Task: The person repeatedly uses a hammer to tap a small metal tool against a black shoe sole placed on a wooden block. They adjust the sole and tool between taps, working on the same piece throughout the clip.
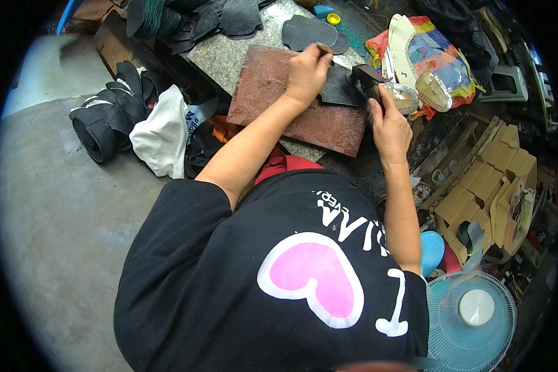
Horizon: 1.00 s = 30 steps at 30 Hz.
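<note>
The dark leather piece (341, 87) lies flat on the reddish slab (291, 105), at the slab's far right corner. It looks thin, light and floppy, so you will likely need to pin it flat rather than lift it by an edge; it should not break or slip much on that rough surface.

Your left hand (307, 71) is clenched around a thin tool (324, 49) and presses down at the piece's left edge. Your right hand (387, 127) grips the handle of a hammer (366, 77) whose dark head sits over the piece's right edge.

Count: one piece under the hands and one slab. Beyond the slab's far edge lie about two more dark cut pieces (307, 31) on grey stone (223, 56). Right of the slab sits one colourful bag (428, 56). Left of it lie one white cloth (164, 133) and a heap of black straps (105, 121), too tangled to count.
</note>
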### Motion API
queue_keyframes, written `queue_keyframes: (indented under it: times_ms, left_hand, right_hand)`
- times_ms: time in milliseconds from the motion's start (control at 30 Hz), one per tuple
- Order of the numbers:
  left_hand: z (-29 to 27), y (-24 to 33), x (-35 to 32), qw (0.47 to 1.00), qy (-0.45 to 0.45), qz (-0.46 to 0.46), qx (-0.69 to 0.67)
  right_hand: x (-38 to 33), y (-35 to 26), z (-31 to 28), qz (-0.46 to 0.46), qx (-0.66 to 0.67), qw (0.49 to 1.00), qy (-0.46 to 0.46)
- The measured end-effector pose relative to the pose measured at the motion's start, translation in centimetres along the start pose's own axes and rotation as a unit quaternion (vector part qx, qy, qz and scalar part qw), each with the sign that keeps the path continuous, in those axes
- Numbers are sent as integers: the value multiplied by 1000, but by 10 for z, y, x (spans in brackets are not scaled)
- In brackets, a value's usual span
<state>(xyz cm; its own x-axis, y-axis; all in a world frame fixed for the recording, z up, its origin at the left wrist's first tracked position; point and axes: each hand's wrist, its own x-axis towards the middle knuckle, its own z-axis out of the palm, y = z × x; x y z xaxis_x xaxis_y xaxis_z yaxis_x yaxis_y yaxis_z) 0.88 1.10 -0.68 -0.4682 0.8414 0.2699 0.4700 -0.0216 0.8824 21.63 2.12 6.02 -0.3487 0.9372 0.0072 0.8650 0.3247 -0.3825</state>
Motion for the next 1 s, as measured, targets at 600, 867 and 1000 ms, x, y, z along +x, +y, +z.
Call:
queue_keyframes:
  times_ms: [600,867,1000]
  left_hand:
    - [-5,8,-14,989,28,130,-67]
    - [1,3,-1,972,-3,-109,-206]
    - [4,3,-1,971,14,-129,-199]
  right_hand:
    - [-1,-3,5,14,1,1000,22]
    - [2,-5,-1,30,4,1000,-6]
    - [5,-5,1,2,32,999,28]
